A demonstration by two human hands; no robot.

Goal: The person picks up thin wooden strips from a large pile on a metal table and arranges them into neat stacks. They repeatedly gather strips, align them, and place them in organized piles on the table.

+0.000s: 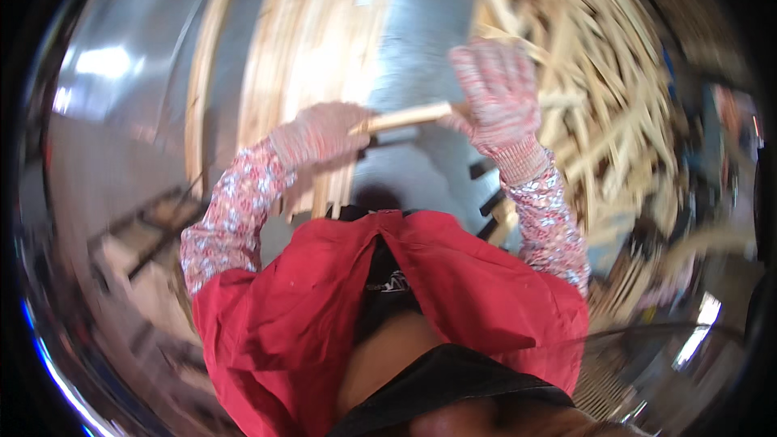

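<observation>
My left hand (328, 130), in a pink-and-white knit glove, is closed around one end of a pale wooden strip (407, 118). The strip runs rightward to the thumb side of my right hand (501, 94), which wears a matching glove. The fingers of that hand are stretched out, and blur hides whether the thumb presses on the wood. Beneath and beyond my left hand, several wooden strips (309, 54) lie side by side on a shiny metal tabletop (419, 30). Their near ends are partly covered by my left arm.
A heap of loose wooden strips (601, 73) rises at the right, close to my right hand. One separate strip (206, 79) lies left of the row. Dark slots or bars (488, 203) show near the table's front edge. A dark frame with wood (145, 243) stands at lower left.
</observation>
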